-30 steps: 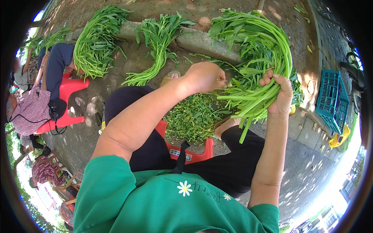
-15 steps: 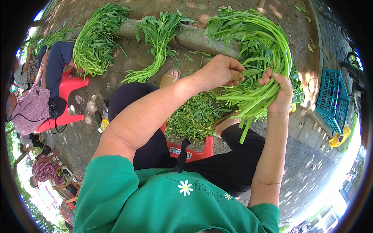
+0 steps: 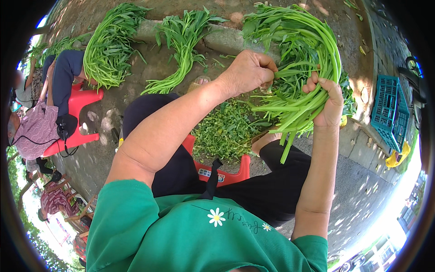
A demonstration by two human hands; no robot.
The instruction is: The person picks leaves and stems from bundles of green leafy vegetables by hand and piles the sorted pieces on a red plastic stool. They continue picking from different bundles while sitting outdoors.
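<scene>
A large bunch of water spinach [image 3: 333, 54], with long green stems and narrow leaves, curves down through my right hand [image 3: 330, 100]. The right hand is closed around the stems, and their cut ends stick out below it. My left hand [image 3: 251, 72] is pinched at a leaf on the left side of this bunch; its fingertips partly hide the leaf. Loose leaves and stem bits form a pile [image 3: 229, 131] on the ground between my legs, below both hands.
A smaller bunch [image 3: 181, 50] and a larger one [image 3: 111, 50] lean on the stone kerb [image 3: 226, 38]. A red stool [image 3: 233, 177] is beneath me. At left, a person sits by another red stool [image 3: 84, 106]. A blue-green plastic crate [image 3: 389, 111] stands at right.
My left hand has moved left and slightly up, its pinched fingers drawing away from my right hand. The right hand keeps its hold on the bunch, nearly unmoved.
</scene>
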